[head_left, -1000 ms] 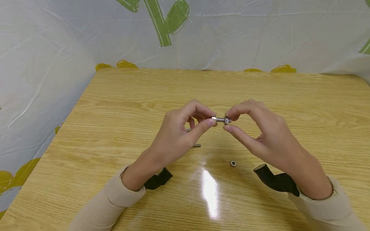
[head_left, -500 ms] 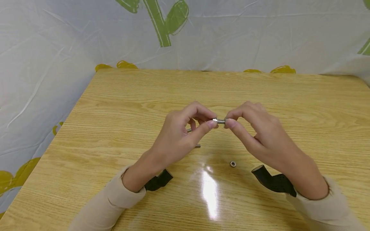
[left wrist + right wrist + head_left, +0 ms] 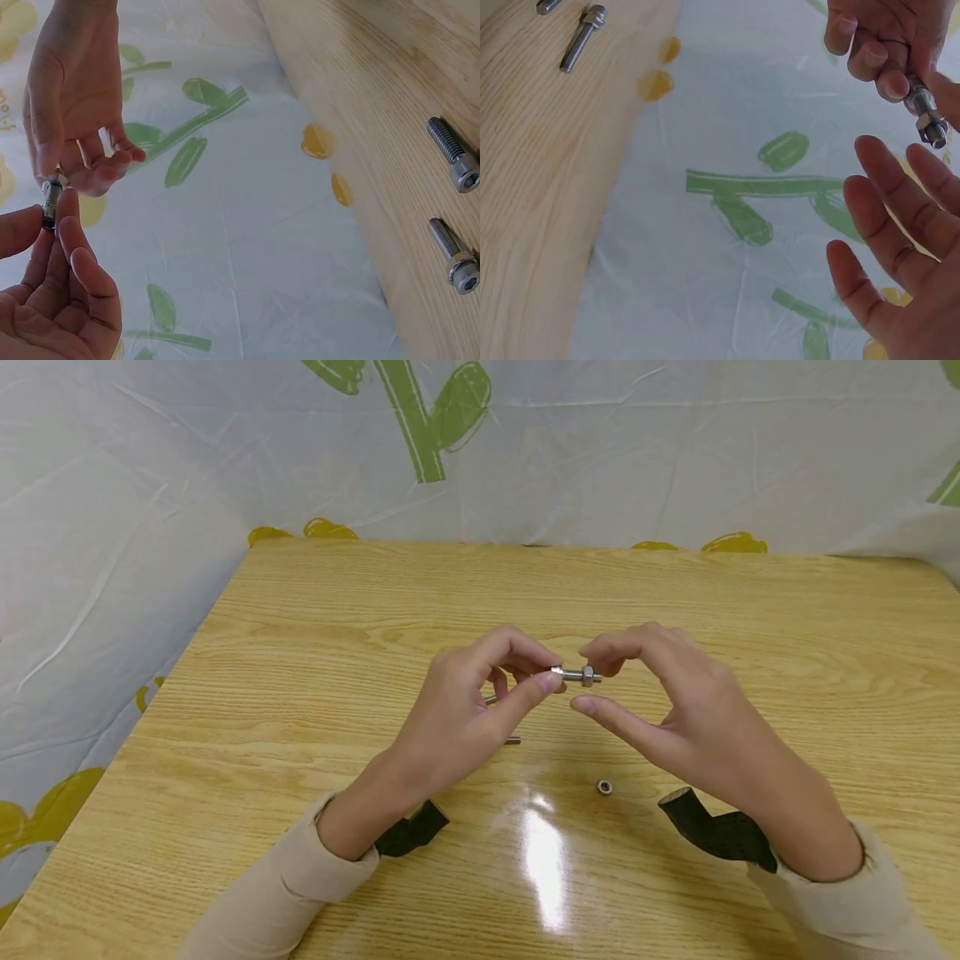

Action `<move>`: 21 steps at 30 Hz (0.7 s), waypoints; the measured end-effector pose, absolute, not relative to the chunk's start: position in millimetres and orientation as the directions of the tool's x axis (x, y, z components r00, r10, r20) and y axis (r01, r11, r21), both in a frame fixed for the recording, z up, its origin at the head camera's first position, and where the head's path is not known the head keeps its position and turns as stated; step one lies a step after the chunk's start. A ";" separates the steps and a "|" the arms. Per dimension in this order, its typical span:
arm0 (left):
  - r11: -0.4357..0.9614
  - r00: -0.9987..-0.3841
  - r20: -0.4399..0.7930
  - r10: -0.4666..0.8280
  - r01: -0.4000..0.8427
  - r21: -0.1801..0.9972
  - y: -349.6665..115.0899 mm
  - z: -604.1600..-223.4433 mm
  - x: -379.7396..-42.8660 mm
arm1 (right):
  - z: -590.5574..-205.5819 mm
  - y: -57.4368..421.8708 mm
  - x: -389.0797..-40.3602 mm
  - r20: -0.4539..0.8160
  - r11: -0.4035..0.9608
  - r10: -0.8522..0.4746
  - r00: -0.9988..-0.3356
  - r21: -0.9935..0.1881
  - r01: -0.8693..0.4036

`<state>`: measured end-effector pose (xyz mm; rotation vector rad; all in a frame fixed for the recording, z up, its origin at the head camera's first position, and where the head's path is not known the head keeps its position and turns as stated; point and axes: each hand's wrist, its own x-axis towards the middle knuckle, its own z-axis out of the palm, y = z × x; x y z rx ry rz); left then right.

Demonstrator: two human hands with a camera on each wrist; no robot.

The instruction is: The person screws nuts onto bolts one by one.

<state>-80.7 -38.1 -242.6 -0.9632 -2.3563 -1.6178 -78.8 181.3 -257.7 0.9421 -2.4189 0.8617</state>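
Note:
My left hand [image 3: 465,714] pinches a silver bolt [image 3: 572,676] by its head between thumb and fingers, held level above the table. A hex nut [image 3: 588,676] sits on the thread near the bolt's free end, with a short tip sticking out past it. My right hand [image 3: 686,710] is just to the right, its thumb below the nut and forefinger above, parted from each other. In the right wrist view the nut [image 3: 928,121] shows on the bolt, and the right fingers [image 3: 889,225] are spread beneath it.
A loose nut [image 3: 604,787] lies on the wooden table [image 3: 337,610] in front of the hands. Two more bolts lie there, one bolt [image 3: 450,154] and another bolt [image 3: 454,259] carrying a nut near its head; the left hand partly hides them from the head.
The right thumb and forefinger close on the nut half a second ago, then part from it again, as they were a second ago. The left hand keeps the bolt nearly still.

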 end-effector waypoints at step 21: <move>0.225 -0.786 0.445 0.429 0.570 0.790 -38.5 -242.7 -81.2 | -265.0 184.7 -84.4 0.604 0.517 -0.495 -0.624 -0.372 -0.771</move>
